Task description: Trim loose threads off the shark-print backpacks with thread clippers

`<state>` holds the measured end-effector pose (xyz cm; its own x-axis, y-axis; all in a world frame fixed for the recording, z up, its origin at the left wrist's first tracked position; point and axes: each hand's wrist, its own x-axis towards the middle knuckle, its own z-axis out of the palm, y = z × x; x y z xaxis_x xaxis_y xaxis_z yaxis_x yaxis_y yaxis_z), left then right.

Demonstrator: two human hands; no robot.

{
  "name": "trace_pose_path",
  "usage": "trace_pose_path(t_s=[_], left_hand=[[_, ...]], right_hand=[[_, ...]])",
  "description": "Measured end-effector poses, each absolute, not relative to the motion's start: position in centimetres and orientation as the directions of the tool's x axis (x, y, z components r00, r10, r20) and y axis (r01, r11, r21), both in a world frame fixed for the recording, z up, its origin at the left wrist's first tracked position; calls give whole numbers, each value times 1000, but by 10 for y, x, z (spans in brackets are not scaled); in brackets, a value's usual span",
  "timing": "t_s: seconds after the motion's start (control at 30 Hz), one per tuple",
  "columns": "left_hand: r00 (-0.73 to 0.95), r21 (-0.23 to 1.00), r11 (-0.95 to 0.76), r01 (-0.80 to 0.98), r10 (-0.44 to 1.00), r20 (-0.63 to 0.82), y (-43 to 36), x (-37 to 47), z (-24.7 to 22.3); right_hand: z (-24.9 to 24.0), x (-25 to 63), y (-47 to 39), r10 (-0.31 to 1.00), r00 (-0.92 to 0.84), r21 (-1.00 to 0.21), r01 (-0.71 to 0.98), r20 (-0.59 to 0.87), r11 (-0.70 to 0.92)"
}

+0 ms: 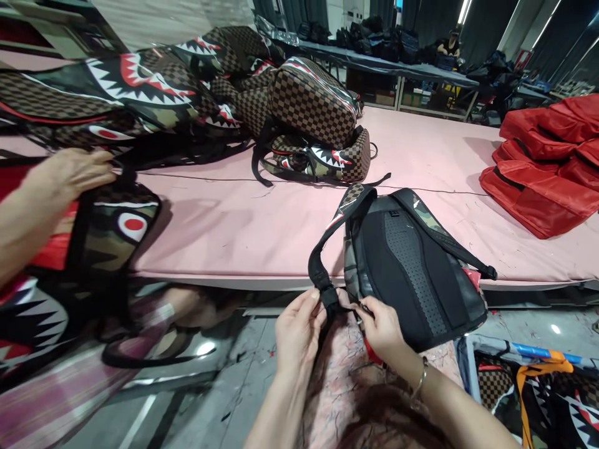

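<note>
A black backpack (412, 274) lies back panel up at the near edge of the pink table (201, 231), partly over my lap. Its left shoulder strap (318, 252) curves down to a black buckle. My left hand (299, 324) pinches the strap beside that buckle. Just right of it, my right hand (381, 324), with a bracelet on the wrist, has its fingers closed on the strap's thin lower webbing near the bag's side. The fingertips of both hands are a short distance apart.
Checkered shark-face backpacks (313, 103) are piled at the back left. Red bags (543, 181) are stacked at the right. Another person's hand (70, 174) holds a bag at the left. A blue-framed bin (500, 346) with bags stands at the lower right.
</note>
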<state>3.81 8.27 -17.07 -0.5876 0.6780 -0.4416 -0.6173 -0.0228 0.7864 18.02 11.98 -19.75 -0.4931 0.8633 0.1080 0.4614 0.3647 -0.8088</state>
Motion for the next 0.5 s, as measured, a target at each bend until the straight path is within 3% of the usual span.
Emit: trace_pose_path(t_s=[0.1, 0.17, 0.27, 0.4, 0.5], left_hand=[[-573, 749, -53, -660, 681, -456, 85, 45, -158], [-553, 734, -46, -678, 690, -468, 85, 51, -152], [-529, 721, -30, -693, 701, -479, 83, 59, -148], [-534, 730, -56, -681, 720, -444, 81, 64, -145], [-508, 738, -48, -673, 755, -415, 79, 69, -146]], right_hand=[[-198, 183, 112, 886, -397, -873, 310, 241, 376], [-187, 182, 114, 849, -374, -851, 227, 374, 474], [-168, 181, 126, 663, -491, -683, 172, 565, 710], [-162, 180, 142, 464, -618, -401, 250, 634, 881], [-165, 180, 148, 456, -633, -391, 252, 625, 885]])
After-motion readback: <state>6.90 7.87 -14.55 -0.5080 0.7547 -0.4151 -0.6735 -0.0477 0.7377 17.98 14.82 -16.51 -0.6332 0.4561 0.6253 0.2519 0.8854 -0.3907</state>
